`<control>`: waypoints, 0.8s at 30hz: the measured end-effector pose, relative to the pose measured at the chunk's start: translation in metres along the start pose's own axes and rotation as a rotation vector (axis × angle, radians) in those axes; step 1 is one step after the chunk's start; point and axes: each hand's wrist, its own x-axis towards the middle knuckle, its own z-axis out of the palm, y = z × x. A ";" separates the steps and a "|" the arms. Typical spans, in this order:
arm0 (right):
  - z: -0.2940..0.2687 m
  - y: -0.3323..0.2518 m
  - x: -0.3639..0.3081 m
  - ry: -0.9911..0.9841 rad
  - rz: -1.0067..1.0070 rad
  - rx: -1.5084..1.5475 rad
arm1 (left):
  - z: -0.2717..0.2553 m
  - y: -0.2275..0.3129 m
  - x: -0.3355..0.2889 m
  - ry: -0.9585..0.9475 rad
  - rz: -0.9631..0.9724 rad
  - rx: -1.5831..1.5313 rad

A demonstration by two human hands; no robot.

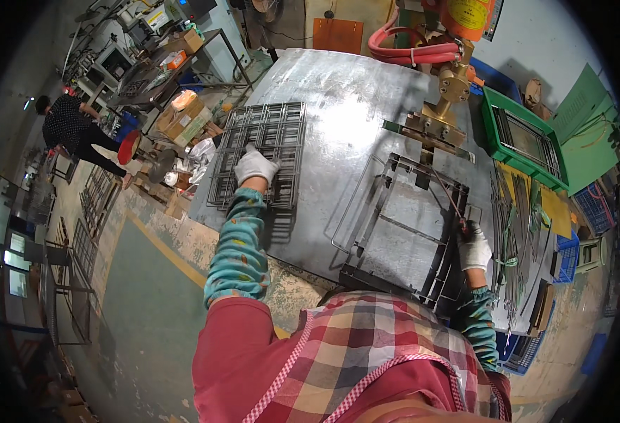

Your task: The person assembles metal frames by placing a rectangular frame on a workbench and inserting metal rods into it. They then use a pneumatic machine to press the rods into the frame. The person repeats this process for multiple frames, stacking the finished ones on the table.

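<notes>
My left hand [255, 168], in a white glove, lies on a stack of dark wire racks [290, 151] at the left of the metal table. Its fingers are bent round the wires near the middle of the top rack. At the right, my gloved right hand [474, 248] is closed round the dark red handle of a thin rod-like tool [463, 224]. This hand is beside the right edge of a black rectangular jig [422, 233]. A bent wire frame [336, 227] sticks out from the jig's left side. The fingertips of both hands are partly hidden.
A brass-coloured machine head [454, 84] with red hoses [401, 53] stands over the metal table [352, 77], behind the jig. To the right are a green bin [496, 144] of wire frames and loose metal rods [511, 233]. Another person [77, 127] stands far left.
</notes>
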 end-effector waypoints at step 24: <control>-0.090 0.086 -0.053 -0.395 0.181 -0.009 | 0.149 0.096 -0.059 -0.406 0.535 -0.843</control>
